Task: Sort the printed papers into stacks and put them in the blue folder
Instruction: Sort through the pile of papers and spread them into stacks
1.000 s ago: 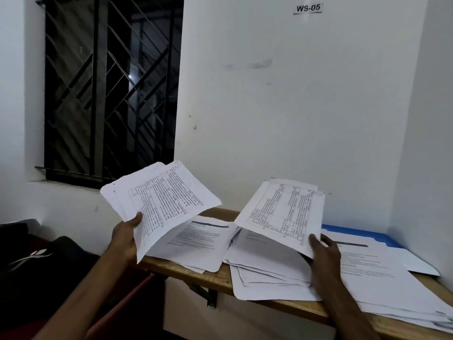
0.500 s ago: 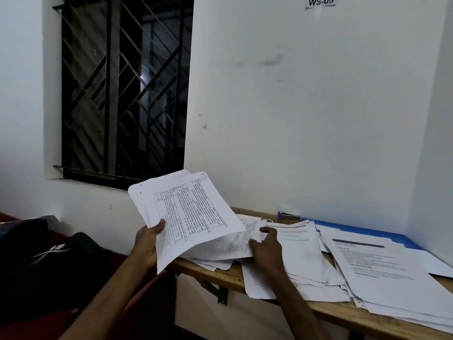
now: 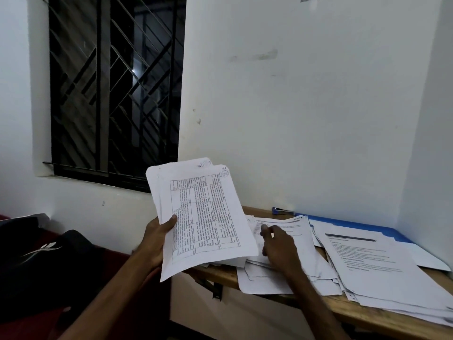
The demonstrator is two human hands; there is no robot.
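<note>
On middle pile, right hand now rests flat; left hand still pinches sheaf.

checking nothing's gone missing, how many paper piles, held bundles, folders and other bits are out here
Held paper bundle: 1, gripped in the left hand
Paper piles on the shelf: 2, the middle pile under the right hand and the right pile; more may hide behind the bundle
Folders: 1, the blue folder
Small blue stapler-like item: 1
Total: 5
</note>
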